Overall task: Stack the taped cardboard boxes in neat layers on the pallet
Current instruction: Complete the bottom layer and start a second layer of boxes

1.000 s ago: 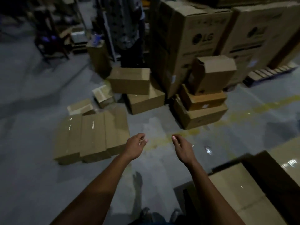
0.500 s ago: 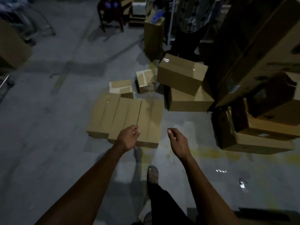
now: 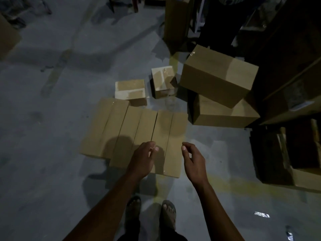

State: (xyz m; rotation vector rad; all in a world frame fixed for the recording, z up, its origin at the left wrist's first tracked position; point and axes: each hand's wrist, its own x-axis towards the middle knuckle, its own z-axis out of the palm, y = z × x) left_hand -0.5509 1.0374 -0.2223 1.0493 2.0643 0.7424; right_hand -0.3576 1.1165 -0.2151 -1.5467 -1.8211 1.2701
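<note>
The person has stepped closer since a moment ago, and the row of flat boxes (image 3: pixel 137 134) on the floor now lies right under both hands. There are three long boxes side by side, touching, each with a seam down its top. The left hand (image 3: pixel 141 160) hangs over the near end of the row, fingers loosely bent, holding nothing. The right hand (image 3: pixel 192 161) hangs just past the right edge of the row, fingers also loosely curled and empty. Two feet in sandals (image 3: pixel 167 212) stand just in front of the row.

Behind the row sit two small boxes (image 3: pixel 130 90), shiny with tape. To the right, a big box (image 3: pixel 217 75) rests tilted on another box (image 3: pixel 224 113). The right side is very dark; tall cartons (image 3: pixel 293 70) there are hard to make out. No pallet is in sight.
</note>
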